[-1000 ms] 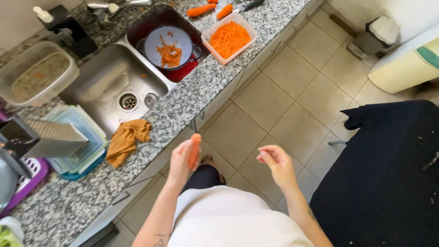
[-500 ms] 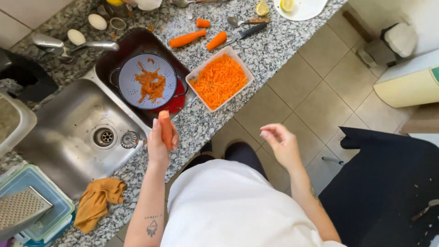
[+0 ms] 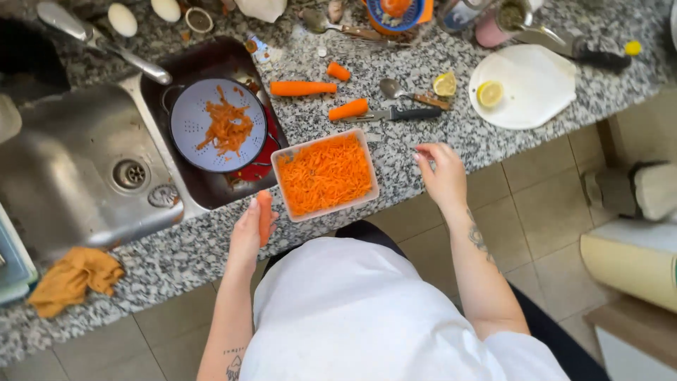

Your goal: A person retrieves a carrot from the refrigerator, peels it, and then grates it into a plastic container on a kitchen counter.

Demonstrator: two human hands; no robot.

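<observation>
Fingers of the left hand are wrapped round a peeled carrot piece, held upright at the front edge of the table, just left of the plastic tub of grated carrot. Fingers of the right hand are loosely curled and hold nothing; the hand hovers over the table edge to the right of the tub, the fingertips close to the stone.

Risks, as judged from this view: the tub sits at the very front of the table, its near rim close to the edge. A knock from either hand or from the body could tip it to the tiled floor. The carrot piece is short and looks wet; the grip covers only its lower part, so it could slip and drop towards the floor or the sink. A black-handled knife lies just behind the right hand, beside another carrot piece; a careless reach could catch it.

Condition of the held carrot: bright orange, smooth, stubby, blunt at the upper end, no skin visible. The lower end is hidden in the palm. Grated shreds also lie on the pale colander standing in the dark pan to the left of the tub.
</observation>
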